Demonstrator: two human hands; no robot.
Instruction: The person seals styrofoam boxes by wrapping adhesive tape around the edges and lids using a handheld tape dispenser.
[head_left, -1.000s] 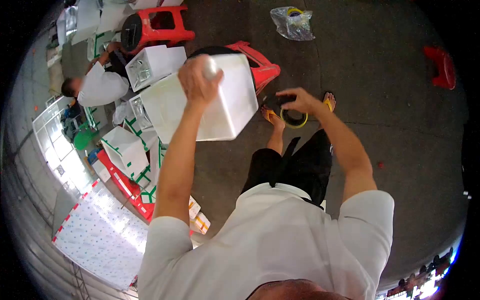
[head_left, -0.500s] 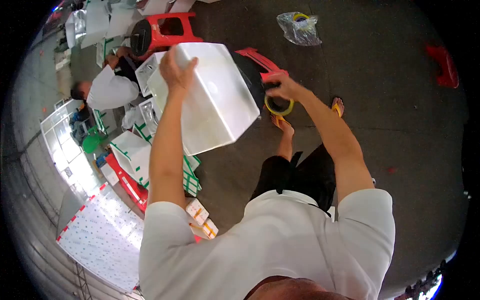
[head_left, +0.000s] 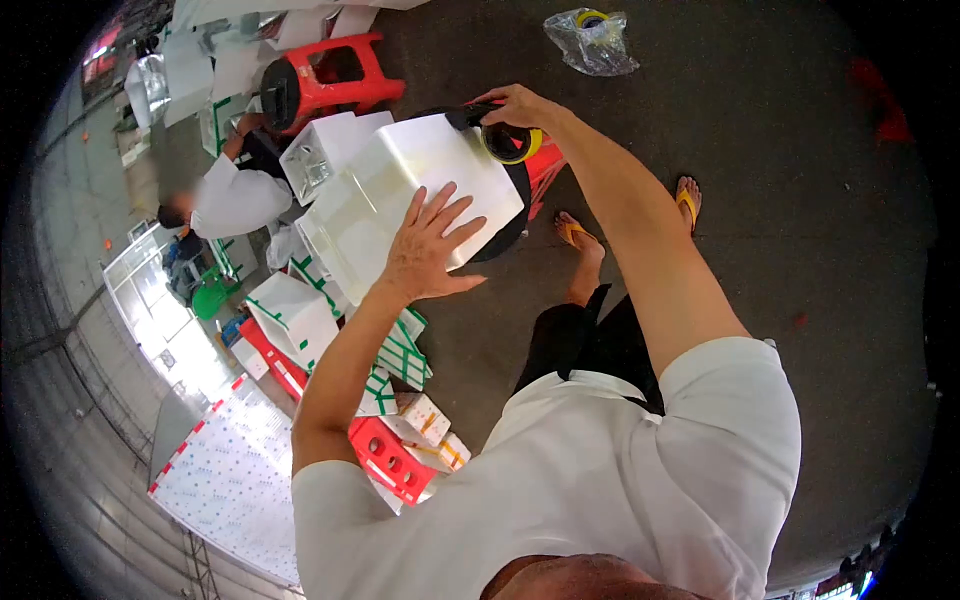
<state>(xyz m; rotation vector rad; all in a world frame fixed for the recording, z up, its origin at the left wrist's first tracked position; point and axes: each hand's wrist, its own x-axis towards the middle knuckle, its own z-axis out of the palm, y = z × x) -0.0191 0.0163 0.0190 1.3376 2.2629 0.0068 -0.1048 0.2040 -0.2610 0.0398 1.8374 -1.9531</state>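
Note:
A white foam box (head_left: 400, 160) lies in front of me on a red stool (head_left: 545, 170) with a round black seat, partly hidden beneath it. My left hand (head_left: 430, 250) is spread flat against the box's near face, fingers apart. At the box's far right edge, my right hand (head_left: 518, 106) grips a black tape dispenser carrying a roll of yellow tape (head_left: 510, 145). The dispenser's black end is at the box's upper corner; whether the tape is stuck there I cannot tell.
Another red stool (head_left: 345, 75) stands beyond the box. A co-worker in a white shirt (head_left: 240, 195) sits to the left. Several foam boxes with green tape (head_left: 290, 310) are piled at left. A clear plastic bag with tape (head_left: 592, 45) lies on the floor.
The box has come down onto the stool. My left hand has moved from its upper edge to its near face. My right hand has brought the tape dispenser up and left to the box.

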